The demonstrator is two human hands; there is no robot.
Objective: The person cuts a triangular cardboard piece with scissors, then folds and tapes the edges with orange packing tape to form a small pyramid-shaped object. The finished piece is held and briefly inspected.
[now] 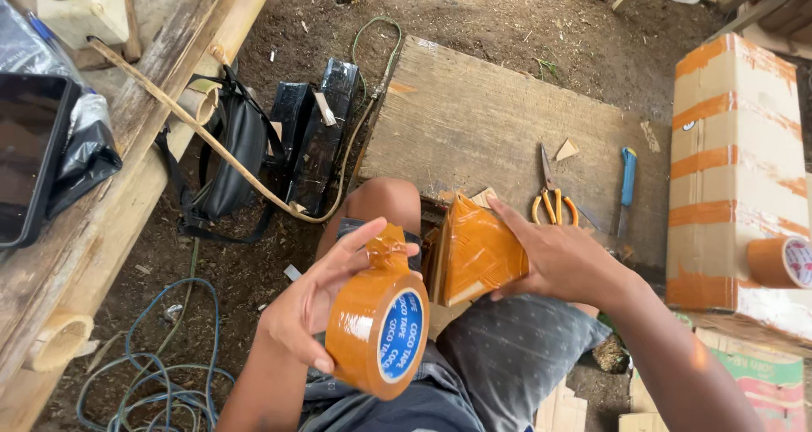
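— What's the biggest thing out there?

— A wooden board [482, 119] lies on the dirt, far from the lap; at the right a tall cardboard box [734, 170] stands banded with orange tape; orange-handled scissors [551, 197] and a blue-handled knife [627, 183] rest on the board's right part.

— And the hands?

— The right hand [562, 259] grips a small tape-wrapped block [475, 250], glossy orange, held over the knees; the left hand [315, 301] curls round a fat roll of brown tape [372, 330], thumb pinching its crumpled loose end, near and left of the block.

Soft even daylight, sharp, wide-angle edges
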